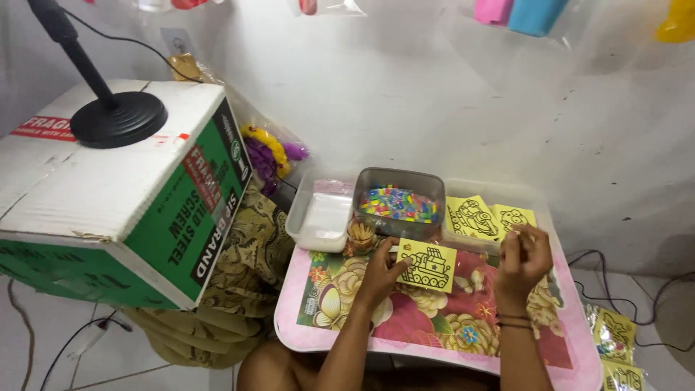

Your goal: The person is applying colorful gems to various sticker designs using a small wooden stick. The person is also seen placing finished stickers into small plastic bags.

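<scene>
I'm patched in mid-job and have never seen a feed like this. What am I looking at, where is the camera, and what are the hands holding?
There is no machine here: a person works with two bare hands, and the single picture comes from a camera on their head, looking down.

The left hand holds a yellow card printed with a black outline drawing, by its left edge. The right hand is raised with fingers pinched together; whether it holds anything is too small to tell.

Both are over a small flowered pink-rimmed table. At its far end stand a clear tub of colourful small pieces, a white tray, a small jar and more yellow cards. A large cardboard box with a black lamp base stands to the left.
</scene>
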